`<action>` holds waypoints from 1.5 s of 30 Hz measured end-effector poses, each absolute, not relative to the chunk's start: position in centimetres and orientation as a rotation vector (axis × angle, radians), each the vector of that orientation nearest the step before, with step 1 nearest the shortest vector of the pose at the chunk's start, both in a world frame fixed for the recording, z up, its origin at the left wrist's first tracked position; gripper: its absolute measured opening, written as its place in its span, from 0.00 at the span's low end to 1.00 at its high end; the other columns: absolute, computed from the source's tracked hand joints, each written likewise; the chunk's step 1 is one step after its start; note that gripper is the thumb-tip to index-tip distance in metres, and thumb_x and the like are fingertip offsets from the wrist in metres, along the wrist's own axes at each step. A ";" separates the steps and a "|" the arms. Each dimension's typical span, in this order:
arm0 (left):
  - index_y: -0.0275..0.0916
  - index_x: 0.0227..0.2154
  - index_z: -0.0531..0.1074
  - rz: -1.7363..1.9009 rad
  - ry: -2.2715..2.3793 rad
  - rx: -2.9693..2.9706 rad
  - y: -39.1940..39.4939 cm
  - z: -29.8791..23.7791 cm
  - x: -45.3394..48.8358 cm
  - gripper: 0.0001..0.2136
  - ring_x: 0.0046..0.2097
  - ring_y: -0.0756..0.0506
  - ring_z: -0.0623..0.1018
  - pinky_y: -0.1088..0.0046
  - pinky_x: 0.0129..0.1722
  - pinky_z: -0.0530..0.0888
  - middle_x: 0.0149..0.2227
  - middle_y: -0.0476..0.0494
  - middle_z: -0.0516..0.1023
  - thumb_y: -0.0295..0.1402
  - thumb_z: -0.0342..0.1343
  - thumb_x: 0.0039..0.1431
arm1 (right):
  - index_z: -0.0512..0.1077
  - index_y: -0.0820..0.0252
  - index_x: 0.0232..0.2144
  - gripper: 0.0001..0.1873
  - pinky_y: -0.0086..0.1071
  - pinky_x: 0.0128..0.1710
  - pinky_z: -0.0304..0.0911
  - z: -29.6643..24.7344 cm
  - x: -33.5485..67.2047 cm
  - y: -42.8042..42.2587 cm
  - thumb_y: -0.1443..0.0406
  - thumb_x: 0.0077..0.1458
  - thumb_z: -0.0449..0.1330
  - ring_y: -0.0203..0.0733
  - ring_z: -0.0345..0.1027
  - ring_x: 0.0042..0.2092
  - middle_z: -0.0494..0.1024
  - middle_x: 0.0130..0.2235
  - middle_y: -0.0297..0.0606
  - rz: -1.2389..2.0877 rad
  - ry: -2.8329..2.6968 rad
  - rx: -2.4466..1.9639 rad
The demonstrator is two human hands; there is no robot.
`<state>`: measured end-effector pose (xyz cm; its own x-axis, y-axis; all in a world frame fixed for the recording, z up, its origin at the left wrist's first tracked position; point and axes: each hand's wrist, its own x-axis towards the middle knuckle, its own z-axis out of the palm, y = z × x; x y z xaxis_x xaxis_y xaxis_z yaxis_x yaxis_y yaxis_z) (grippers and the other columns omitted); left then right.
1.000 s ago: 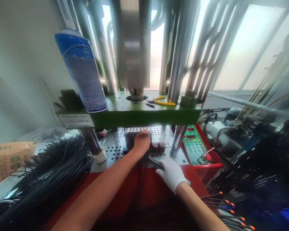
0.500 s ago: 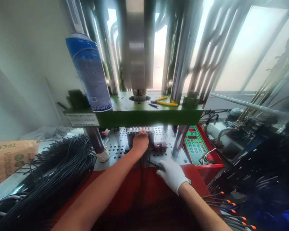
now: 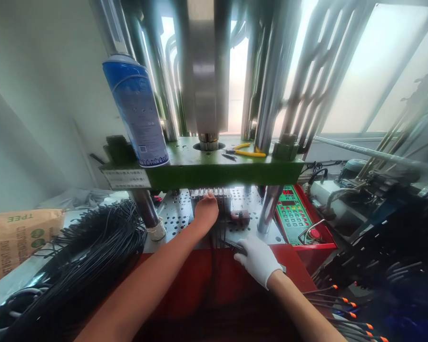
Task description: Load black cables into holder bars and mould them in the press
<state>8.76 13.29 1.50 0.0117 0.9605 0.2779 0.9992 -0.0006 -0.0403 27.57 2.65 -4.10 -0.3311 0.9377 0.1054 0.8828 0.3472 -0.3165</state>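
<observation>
My bare left hand [image 3: 206, 210] reaches under the green press plate [image 3: 214, 173] and rests on the dark mould block [image 3: 217, 202] on the perforated metal bed; its fingers are curled onto the row of slots, and what they hold is hidden. My right hand [image 3: 257, 259], in a white glove, lies at the bed's front edge, closed around a thin dark tool or cable end [image 3: 233, 245]. Black cables run down from the mould over the red front panel [image 3: 214, 280].
A blue spray can [image 3: 137, 111] and yellow pliers [image 3: 248, 152] sit on the green plate. A big bundle of black cables [image 3: 74, 266] lies at left beside a brown sack [image 3: 16, 237]. The green control panel [image 3: 292, 213] and orange-tipped cables [image 3: 345, 304] are at right.
The view has shifted slightly right and up. My left hand has edged a little leftward on the mould block; the right hand stays at the bed's edge.
</observation>
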 end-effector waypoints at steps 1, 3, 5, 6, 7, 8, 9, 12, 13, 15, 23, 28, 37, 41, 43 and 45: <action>0.34 0.48 0.67 -0.240 -2.046 -2.054 13.3 1.5 8.6 0.14 0.39 0.46 0.76 0.65 0.38 0.76 0.43 0.41 0.73 0.35 0.52 0.63 | 0.73 0.56 0.39 0.12 0.35 0.41 0.60 -4.2 27.6 2.7 0.57 0.53 0.60 0.47 0.67 0.42 0.72 0.38 0.40 0.295 -2.343 -1.629; 0.33 0.46 0.68 -0.225 -2.046 -2.049 13.4 1.4 8.4 0.13 0.38 0.47 0.76 0.66 0.37 0.76 0.42 0.42 0.74 0.35 0.53 0.62 | 0.73 0.55 0.38 0.12 0.35 0.41 0.60 -4.3 27.6 2.7 0.58 0.53 0.60 0.46 0.67 0.41 0.72 0.38 0.40 0.296 -2.342 -1.629; 0.33 0.45 0.69 -0.217 -2.047 -2.046 13.6 1.3 8.1 0.12 0.38 0.47 0.76 0.66 0.37 0.76 0.41 0.42 0.74 0.35 0.53 0.62 | 0.73 0.55 0.38 0.12 0.34 0.40 0.60 -4.3 27.6 2.7 0.57 0.53 0.59 0.46 0.67 0.41 0.72 0.38 0.40 0.292 -2.339 -1.632; 0.33 0.45 0.69 -0.214 -2.046 -2.047 13.6 1.3 8.1 0.12 0.38 0.47 0.76 0.66 0.37 0.76 0.41 0.42 0.74 0.35 0.53 0.62 | 0.73 0.55 0.38 0.12 0.34 0.40 0.60 -4.3 27.6 2.7 0.57 0.54 0.59 0.46 0.67 0.41 0.72 0.38 0.40 0.289 -2.338 -1.635; 0.33 0.45 0.69 -0.210 -2.043 -2.051 13.6 1.2 8.0 0.12 0.38 0.47 0.76 0.66 0.37 0.76 0.41 0.42 0.74 0.35 0.53 0.62 | 0.73 0.55 0.38 0.12 0.34 0.39 0.60 -4.3 27.6 2.7 0.57 0.54 0.59 0.46 0.67 0.40 0.72 0.38 0.40 0.286 -2.336 -1.637; 0.33 0.45 0.68 -0.206 -2.037 -2.056 13.5 1.2 7.9 0.12 0.37 0.47 0.76 0.66 0.37 0.76 0.40 0.42 0.74 0.35 0.53 0.62 | 0.73 0.55 0.38 0.12 0.34 0.39 0.60 -4.3 27.6 2.7 0.57 0.53 0.59 0.46 0.67 0.40 0.72 0.38 0.40 0.285 -2.334 -1.639; 0.33 0.46 0.68 -0.201 -2.030 -2.063 13.4 1.1 7.9 0.12 0.37 0.47 0.76 0.67 0.36 0.76 0.40 0.42 0.74 0.35 0.53 0.62 | 0.73 0.55 0.38 0.12 0.34 0.39 0.60 -4.3 27.6 2.7 0.57 0.53 0.59 0.46 0.67 0.40 0.72 0.38 0.40 0.287 -2.333 -1.639; 0.33 0.47 0.68 -0.184 -2.017 -2.083 13.2 0.9 7.8 0.13 0.37 0.47 0.76 0.67 0.36 0.76 0.41 0.42 0.74 0.35 0.53 0.62 | 0.73 0.54 0.39 0.12 0.34 0.41 0.60 -4.1 27.7 2.7 0.58 0.53 0.60 0.46 0.67 0.42 0.72 0.38 0.40 0.301 -2.337 -1.628; 0.33 0.47 0.68 -0.179 -2.018 -2.088 13.2 0.9 7.7 0.13 0.38 0.47 0.76 0.66 0.37 0.76 0.41 0.42 0.74 0.35 0.53 0.62 | 0.73 0.54 0.40 0.12 0.34 0.41 0.60 -4.1 27.7 2.7 0.58 0.53 0.59 0.46 0.67 0.42 0.72 0.38 0.40 0.306 -2.339 -1.624; 0.33 0.46 0.68 -0.168 -2.027 -2.098 13.4 1.1 7.7 0.13 0.38 0.47 0.76 0.66 0.38 0.76 0.41 0.42 0.74 0.35 0.53 0.62 | 0.73 0.54 0.40 0.12 0.34 0.41 0.59 -4.1 27.7 2.7 0.58 0.54 0.59 0.46 0.67 0.42 0.72 0.38 0.40 0.315 -2.342 -1.625; 0.33 0.47 0.67 -0.170 -2.076 -2.031 13.1 1.8 6.5 0.14 0.39 0.46 0.76 0.66 0.37 0.76 0.43 0.40 0.73 0.35 0.53 0.62 | 0.73 0.54 0.39 0.12 0.34 0.39 0.59 -4.3 27.8 2.6 0.57 0.54 0.58 0.46 0.66 0.40 0.72 0.37 0.39 0.307 -2.345 -1.610; 0.33 0.46 0.68 -0.159 -2.089 -2.051 13.5 1.3 6.1 0.13 0.39 0.46 0.76 0.65 0.39 0.76 0.42 0.41 0.73 0.35 0.53 0.62 | 0.73 0.55 0.36 0.11 0.34 0.38 0.58 -4.3 27.7 2.6 0.57 0.53 0.59 0.46 0.66 0.39 0.72 0.36 0.39 0.287 -2.356 -1.604; 0.33 0.46 0.68 -0.206 -2.112 -2.076 13.5 1.7 4.3 0.13 0.39 0.46 0.76 0.64 0.39 0.75 0.42 0.42 0.74 0.36 0.52 0.62 | 0.72 0.55 0.34 0.10 0.33 0.35 0.57 -4.2 27.6 2.5 0.56 0.54 0.58 0.45 0.66 0.38 0.71 0.36 0.39 0.278 -2.368 -1.613; 0.33 0.48 0.67 -0.237 -2.129 -2.092 13.2 1.1 4.1 0.14 0.38 0.46 0.76 0.65 0.38 0.76 0.42 0.41 0.74 0.36 0.52 0.62 | 0.73 0.56 0.35 0.11 0.33 0.37 0.57 -4.2 27.6 2.5 0.56 0.55 0.58 0.44 0.66 0.38 0.71 0.36 0.39 0.293 -2.361 -1.629; 0.33 0.48 0.67 -0.259 -2.142 -2.111 13.5 0.9 4.1 0.15 0.39 0.46 0.76 0.65 0.38 0.76 0.42 0.41 0.74 0.36 0.53 0.62 | 0.73 0.56 0.36 0.11 0.33 0.38 0.58 -4.2 27.6 2.4 0.56 0.55 0.57 0.44 0.66 0.39 0.71 0.37 0.39 0.304 -2.358 -1.638; 0.33 0.48 0.67 -0.287 -2.153 -2.136 13.8 1.0 3.9 0.15 0.39 0.46 0.76 0.65 0.38 0.76 0.42 0.41 0.74 0.36 0.53 0.62 | 0.73 0.56 0.36 0.11 0.33 0.38 0.58 -4.1 27.6 2.4 0.56 0.55 0.57 0.44 0.66 0.39 0.71 0.37 0.39 0.321 -2.354 -1.644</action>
<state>3.93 13.76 1.02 -0.0147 0.9799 0.1992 0.9978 0.0014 0.0663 27.59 2.41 -4.13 -0.3311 0.9402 0.0795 0.8847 0.3386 -0.3203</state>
